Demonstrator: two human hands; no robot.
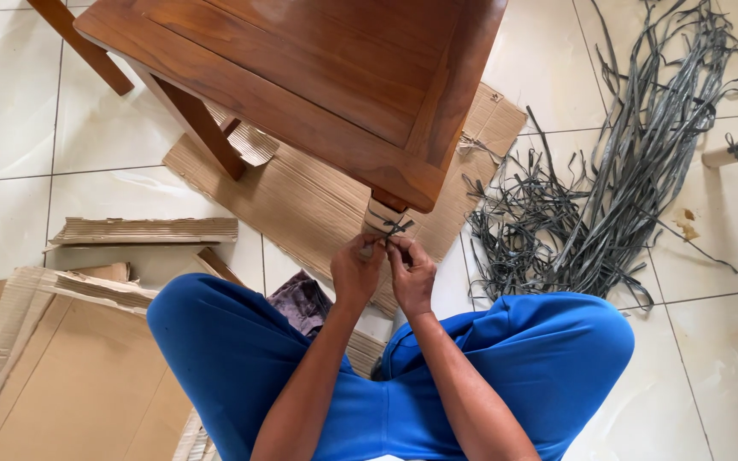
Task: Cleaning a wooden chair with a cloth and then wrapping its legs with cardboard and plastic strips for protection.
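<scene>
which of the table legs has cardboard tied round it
The near leg under the table's front corner, right at both hands: it is wrapped in cardboard with a dark strap knotted on it. The other two visible legs are bare wood.

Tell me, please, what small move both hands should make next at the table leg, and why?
Probably pull the two strap ends apart to snug the knot. The left hand and right hand each pinch an end of the dark strap, which is crossed over the cardboard wrap on the wooden table leg and looks loose.
</scene>
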